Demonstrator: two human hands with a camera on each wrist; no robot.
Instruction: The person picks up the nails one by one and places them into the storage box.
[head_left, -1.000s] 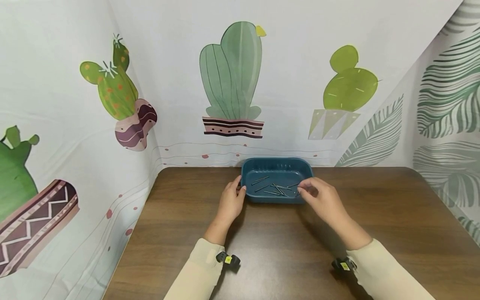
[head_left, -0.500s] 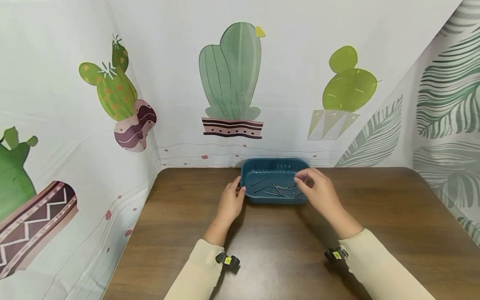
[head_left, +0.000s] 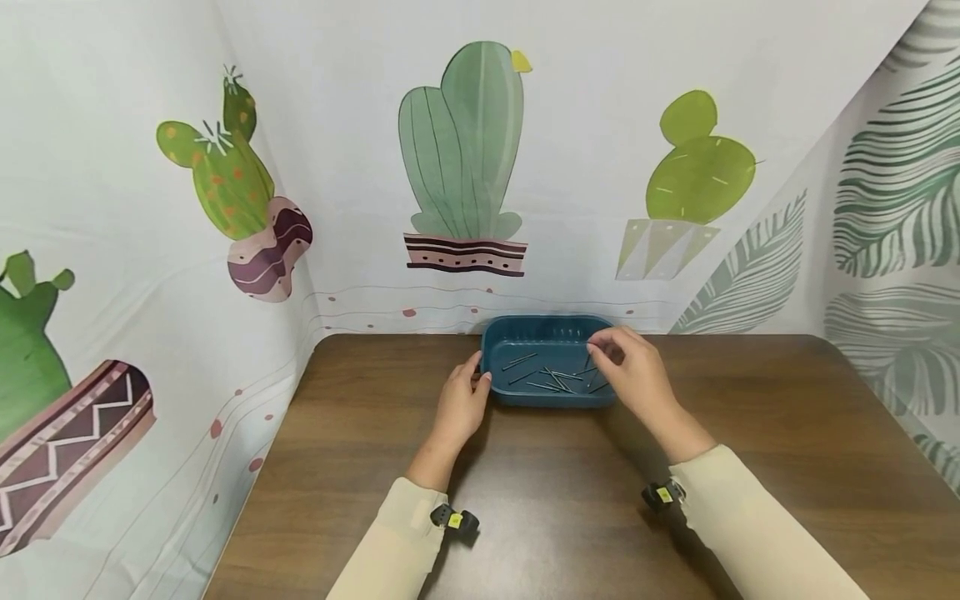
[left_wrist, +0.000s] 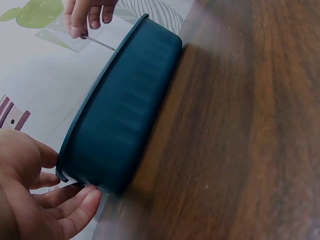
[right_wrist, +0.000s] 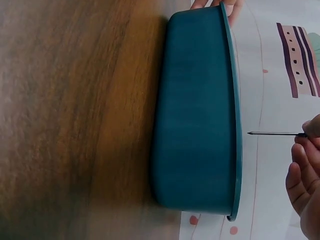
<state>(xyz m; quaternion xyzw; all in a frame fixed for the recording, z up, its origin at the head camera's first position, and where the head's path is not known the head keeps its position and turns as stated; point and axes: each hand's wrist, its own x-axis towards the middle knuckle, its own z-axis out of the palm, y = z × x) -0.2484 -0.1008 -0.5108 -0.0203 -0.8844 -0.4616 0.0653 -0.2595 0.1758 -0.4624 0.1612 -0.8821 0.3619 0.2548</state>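
Observation:
A blue rectangular tray point(head_left: 551, 401) stands on the table against the wall. My left hand point(head_left: 461, 406) holds its left end, thumb at the near corner and fingers along the end wall, as the left wrist view point(left_wrist: 47, 195) also shows. Over the tray's right part, my right hand point(head_left: 637, 375) pinches a nail point(right_wrist: 272, 133) by its head between thumb and fingertips. The nail points straight down, its tip above the rim in the right wrist view. Several loose nails point(head_left: 555, 381) lie scattered and crossed on the tray's floor.
The brown wooden table point(head_left: 540, 500) reaches back to a white cloth point(head_left: 360, 167) printed with cacti and leaves. A small black wrist camera is strapped at the left sleeve point(head_left: 405, 533) and another at the right sleeve point(head_left: 750, 517).
My right hand has lifted from the tray's right side and shifted slightly left and up, with a nail now hanging from its fingertips. The left hand and tray have stayed in place.

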